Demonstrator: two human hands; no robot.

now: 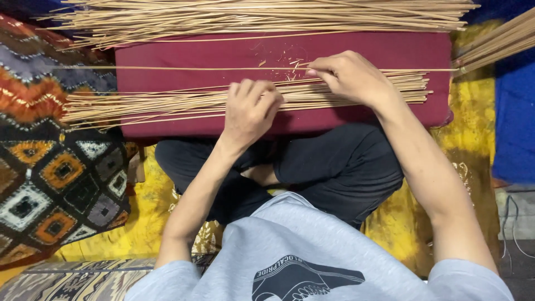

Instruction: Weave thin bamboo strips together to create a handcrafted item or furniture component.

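Observation:
A flat layer of thin pale sticks [167, 103] lies across a maroon padded board [195, 56] in front of my crossed legs. My left hand [249, 108] rests on this layer with its fingers curled down onto the sticks. My right hand [351, 77] sits further right, fingertips pinched on sticks at the layer's upper edge. A single stick [167, 68] lies alone across the board just above the layer. Tiny stick splinters [281, 60] dot the board near my right hand.
A larger heap of the same sticks [251, 17] lies along the board's far edge. Another bundle [493, 42] enters from the upper right. A patterned cushion [50, 167] lies at left, yellow cloth [471, 134] under me, blue fabric [515, 122] at right.

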